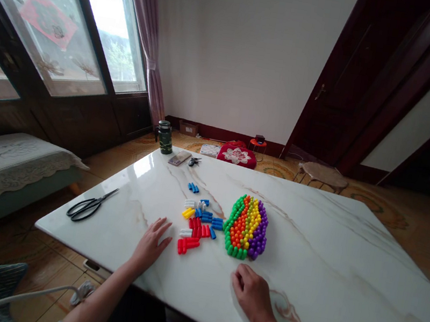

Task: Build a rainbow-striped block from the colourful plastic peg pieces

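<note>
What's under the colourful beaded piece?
The beaded piece rests on the white marbled tabletop; its underside and the patch beneath are covered, so anything hidden there can't be seen.

On surface, from bead cluster: loose tubes 9 o'clock; scissors 9, farther out; flask, phone 10.

The head-worn camera looks forward and down over the nearby hands and marbled counter toward a white wall.

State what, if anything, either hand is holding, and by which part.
The left hand lies spread, holding nothing; the right hand is curled, so whether it hides something small cannot be told.
</note>
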Action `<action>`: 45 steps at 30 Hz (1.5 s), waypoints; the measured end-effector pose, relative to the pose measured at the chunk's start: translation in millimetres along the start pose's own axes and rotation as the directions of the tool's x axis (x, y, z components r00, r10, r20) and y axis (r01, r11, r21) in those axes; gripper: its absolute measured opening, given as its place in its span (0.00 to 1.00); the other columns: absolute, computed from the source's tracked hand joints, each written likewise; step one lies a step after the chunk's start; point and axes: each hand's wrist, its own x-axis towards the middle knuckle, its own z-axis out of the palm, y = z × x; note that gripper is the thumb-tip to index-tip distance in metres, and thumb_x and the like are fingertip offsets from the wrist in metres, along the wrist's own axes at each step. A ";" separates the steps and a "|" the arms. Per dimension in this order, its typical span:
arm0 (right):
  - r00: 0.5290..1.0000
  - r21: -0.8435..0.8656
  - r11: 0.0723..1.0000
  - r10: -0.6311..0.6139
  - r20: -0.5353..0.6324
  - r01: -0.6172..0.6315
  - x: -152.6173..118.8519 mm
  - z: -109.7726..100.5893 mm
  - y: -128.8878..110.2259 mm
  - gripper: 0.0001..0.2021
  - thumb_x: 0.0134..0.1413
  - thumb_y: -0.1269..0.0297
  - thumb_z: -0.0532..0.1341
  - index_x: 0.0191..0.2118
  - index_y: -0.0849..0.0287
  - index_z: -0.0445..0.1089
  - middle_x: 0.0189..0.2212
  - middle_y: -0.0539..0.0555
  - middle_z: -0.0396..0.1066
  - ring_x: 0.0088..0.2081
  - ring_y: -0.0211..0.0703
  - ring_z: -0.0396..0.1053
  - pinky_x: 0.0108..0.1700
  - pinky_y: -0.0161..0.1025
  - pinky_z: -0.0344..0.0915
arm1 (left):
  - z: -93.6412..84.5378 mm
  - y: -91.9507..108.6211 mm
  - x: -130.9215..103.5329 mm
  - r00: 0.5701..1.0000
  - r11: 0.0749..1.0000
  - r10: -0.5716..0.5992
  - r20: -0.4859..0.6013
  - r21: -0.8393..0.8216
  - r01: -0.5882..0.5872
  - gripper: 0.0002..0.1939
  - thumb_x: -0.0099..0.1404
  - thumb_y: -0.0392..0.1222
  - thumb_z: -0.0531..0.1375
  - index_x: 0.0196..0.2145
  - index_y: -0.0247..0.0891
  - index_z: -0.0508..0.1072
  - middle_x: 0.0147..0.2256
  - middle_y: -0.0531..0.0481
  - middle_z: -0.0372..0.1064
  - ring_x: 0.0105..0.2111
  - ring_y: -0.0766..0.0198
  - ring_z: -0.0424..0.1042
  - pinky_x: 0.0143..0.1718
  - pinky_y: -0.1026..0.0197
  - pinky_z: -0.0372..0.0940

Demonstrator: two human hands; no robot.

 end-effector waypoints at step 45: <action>0.907 0.416 0.860 0.390 -0.160 -0.296 -10.6 6.7 -40.4 0.17 0.49 0.69 0.57 0.47 0.58 0.69 0.40 0.57 0.73 0.41 0.47 0.73 0.43 0.39 0.71 | 58.1 161.3 -32.3 0.887 0.884 0.373 0.271 -0.393 -0.252 0.09 0.56 0.32 0.56 0.33 0.41 0.75 0.32 0.49 0.70 0.35 0.62 0.69 0.36 0.63 0.62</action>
